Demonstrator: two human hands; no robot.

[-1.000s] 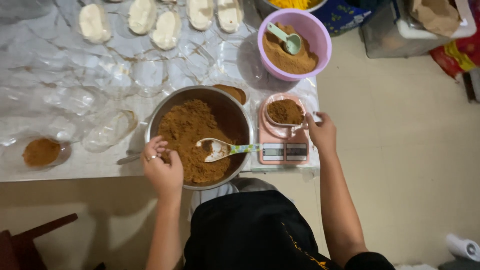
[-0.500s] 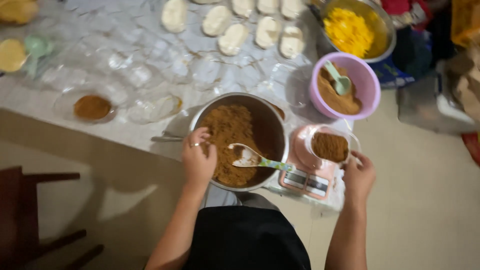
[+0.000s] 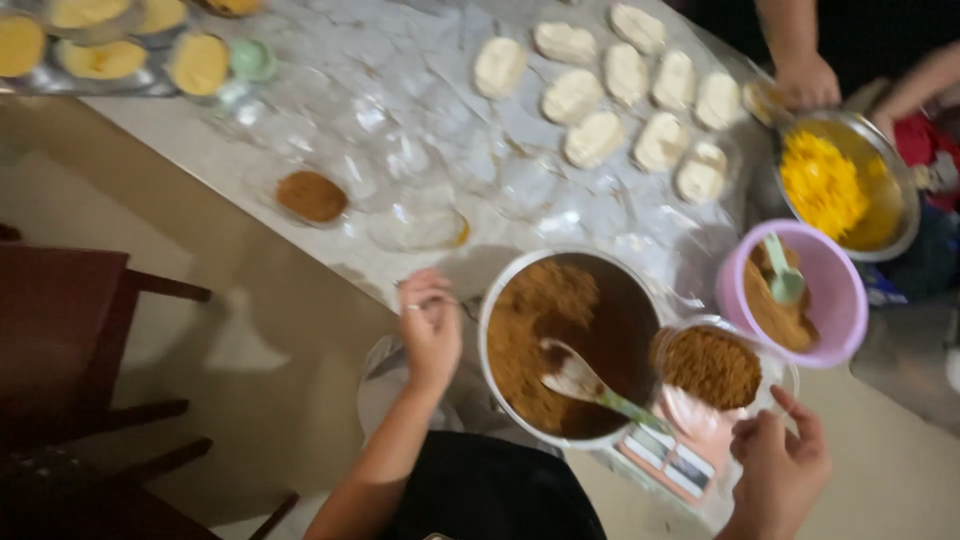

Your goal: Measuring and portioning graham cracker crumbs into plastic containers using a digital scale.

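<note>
Clear plastic cup (image 3: pixel 722 368) of brown crumbs gripped at its rim by right hand (image 3: pixel 778 468), over pink scale (image 3: pixel 672 455). Between hands, metal bowl (image 3: pixel 572 345) of crumbs with spoon (image 3: pixel 590 385); left hand (image 3: pixel 430 328) curled loosely at its rim. Beyond, purple bowl (image 3: pixel 792 292) on plastic-covered worktop (image 3: pixel 420 110).

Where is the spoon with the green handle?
In the head view, the spoon lies in the big metal pot of brown crumbs, between the left hand and the right hand.
</note>
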